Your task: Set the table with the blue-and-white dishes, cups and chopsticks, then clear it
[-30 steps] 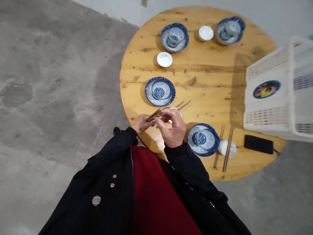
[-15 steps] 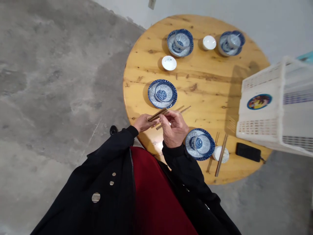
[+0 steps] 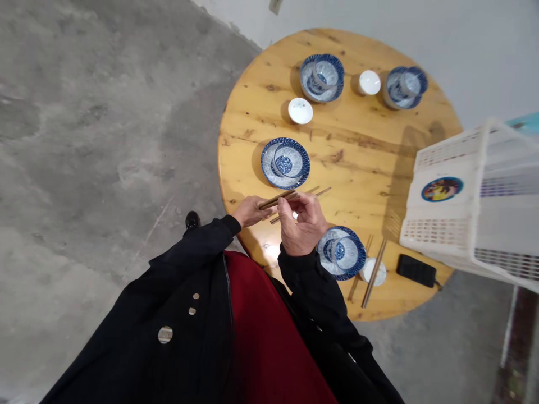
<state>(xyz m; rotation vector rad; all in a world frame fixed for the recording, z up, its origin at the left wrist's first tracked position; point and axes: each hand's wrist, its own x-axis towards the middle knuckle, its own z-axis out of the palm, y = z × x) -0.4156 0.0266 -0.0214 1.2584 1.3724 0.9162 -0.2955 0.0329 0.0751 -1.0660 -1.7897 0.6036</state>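
My left hand (image 3: 250, 211) grips the near ends of a bundle of brown chopsticks (image 3: 275, 199) over the near edge of a round wooden table (image 3: 362, 146). My right hand (image 3: 303, 224) pinches the same bundle from the right. A further pair of chopsticks (image 3: 320, 192) lies on the table just behind my fingers, over a small white dish that is mostly hidden. A blue-and-white plate with a bowl on it (image 3: 285, 163) sits just beyond my hands. Another such plate and bowl (image 3: 341, 252) is right of my right wrist.
A white cup with chopsticks across it (image 3: 373, 270) and a black phone (image 3: 416, 270) lie at the near right. A white plastic crate (image 3: 471, 196) stands on the right edge. Two more plate-and-bowl sets (image 3: 322, 77) (image 3: 404, 87) and small white dishes (image 3: 300, 110) (image 3: 369, 82) sit farther back. Concrete floor (image 3: 84, 140) spreads left.
My view has shifted, so the table sits further right and the crate lower. My hands keep the chopstick bundle, now held a little flatter; a pair lies on the table behind them.
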